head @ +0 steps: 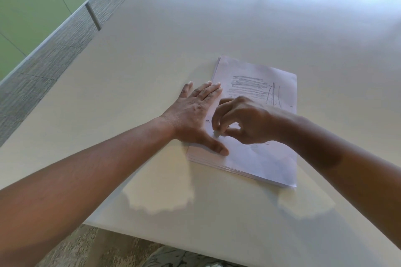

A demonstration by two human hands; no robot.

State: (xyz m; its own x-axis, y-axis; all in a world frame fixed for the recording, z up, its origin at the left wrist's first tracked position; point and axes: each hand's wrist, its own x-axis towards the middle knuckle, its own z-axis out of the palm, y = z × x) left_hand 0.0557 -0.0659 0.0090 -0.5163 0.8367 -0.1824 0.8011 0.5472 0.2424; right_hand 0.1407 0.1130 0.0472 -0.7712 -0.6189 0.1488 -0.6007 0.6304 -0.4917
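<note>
Head view: paper stack (260,158) lies near the table's (152,50) near edge; left hand (195,112), fingers straight, presses its left margin; right hand (243,121) pinches the scribbled top sheet (249,86) with curled fingertips; next move, likely: lift that sheet alone, stack held down.

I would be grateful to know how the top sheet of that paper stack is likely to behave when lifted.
Probably floppy: the top sheet is thin and would likely droop where the right hand pinches it. It looks light, so it may slide on the stack; the left hand pressing flat there seems to guard against that.
</note>
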